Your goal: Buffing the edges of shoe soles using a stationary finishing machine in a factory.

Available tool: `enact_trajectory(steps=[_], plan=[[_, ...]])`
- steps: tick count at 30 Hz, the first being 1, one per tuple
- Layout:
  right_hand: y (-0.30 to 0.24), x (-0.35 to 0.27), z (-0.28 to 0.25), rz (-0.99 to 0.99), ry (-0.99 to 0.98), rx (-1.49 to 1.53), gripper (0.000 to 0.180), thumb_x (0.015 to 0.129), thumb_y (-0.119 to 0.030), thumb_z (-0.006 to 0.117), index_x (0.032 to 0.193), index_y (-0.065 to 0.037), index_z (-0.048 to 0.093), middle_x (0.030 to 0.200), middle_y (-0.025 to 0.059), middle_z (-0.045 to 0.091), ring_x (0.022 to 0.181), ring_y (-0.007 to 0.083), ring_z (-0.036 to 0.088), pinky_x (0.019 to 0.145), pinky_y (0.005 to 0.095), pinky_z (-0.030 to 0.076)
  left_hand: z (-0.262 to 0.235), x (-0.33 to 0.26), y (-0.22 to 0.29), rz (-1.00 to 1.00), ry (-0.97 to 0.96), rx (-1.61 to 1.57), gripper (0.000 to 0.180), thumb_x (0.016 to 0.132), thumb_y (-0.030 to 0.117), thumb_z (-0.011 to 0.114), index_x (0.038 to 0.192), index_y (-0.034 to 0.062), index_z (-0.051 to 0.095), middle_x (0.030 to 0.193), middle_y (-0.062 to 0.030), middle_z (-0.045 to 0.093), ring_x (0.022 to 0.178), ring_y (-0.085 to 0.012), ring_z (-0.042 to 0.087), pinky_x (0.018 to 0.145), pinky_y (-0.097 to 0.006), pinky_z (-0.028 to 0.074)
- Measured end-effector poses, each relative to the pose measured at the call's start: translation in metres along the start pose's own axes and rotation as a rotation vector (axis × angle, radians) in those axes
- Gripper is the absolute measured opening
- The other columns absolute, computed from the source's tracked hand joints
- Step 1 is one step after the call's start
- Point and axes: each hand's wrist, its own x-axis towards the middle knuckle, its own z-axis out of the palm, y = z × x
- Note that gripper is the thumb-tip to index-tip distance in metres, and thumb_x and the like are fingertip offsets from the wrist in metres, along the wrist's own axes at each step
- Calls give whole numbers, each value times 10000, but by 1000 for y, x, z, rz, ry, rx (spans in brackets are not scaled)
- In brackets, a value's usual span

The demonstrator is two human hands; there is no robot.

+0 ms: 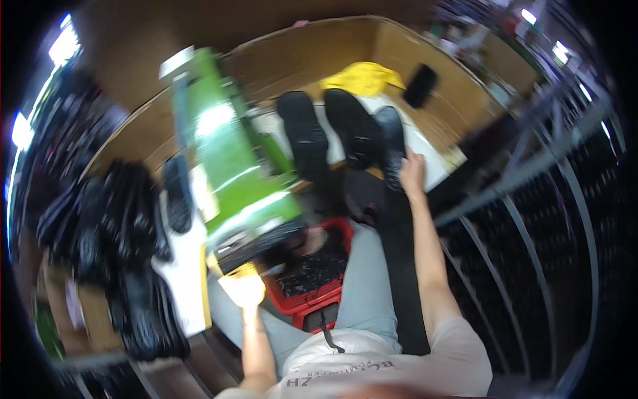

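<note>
My right hand [413,174] is at the near end of a black shoe sole [391,136], with the fingers closed on its edge. Two more black soles, one on the left [302,130] and one in the middle [352,126], lie beside it on the white table top. My left hand [247,292] is at the front of a green machine [229,153], just under its dark front end [266,243]. Strong light washes out that hand, so its fingers and anything in them cannot be made out.
Many black soles [143,319] are piled at the left. A red basket [312,299] with black scraps stands between my legs. A yellow cloth [362,78] and a black phone-like object [421,86] lie by the cardboard wall [312,50]. Metal rack bars [525,166] run along the right.
</note>
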Motion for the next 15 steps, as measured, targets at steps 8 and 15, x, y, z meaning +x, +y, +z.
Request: enact_trajectory(steps=[8,15], plan=[[-18,-19,32,9,-8,9,433,831,7,600,1258,49,539,993,238,574,966,386,540,885,426,423,-77,126,-82,-2,-83,475,720,659,138,813,1297,44,494,1346,-181,458,1286,-384,381,1046,-478,339],[33,14,32,161,47,58,416,818,-11,619,1232,14,589,984,222,586,957,387,561,893,418,432,-52,100,-94,-28,-16,348,670,554,204,876,1156,90,604,1043,-102,526,1011,-318,481,896,-455,390]])
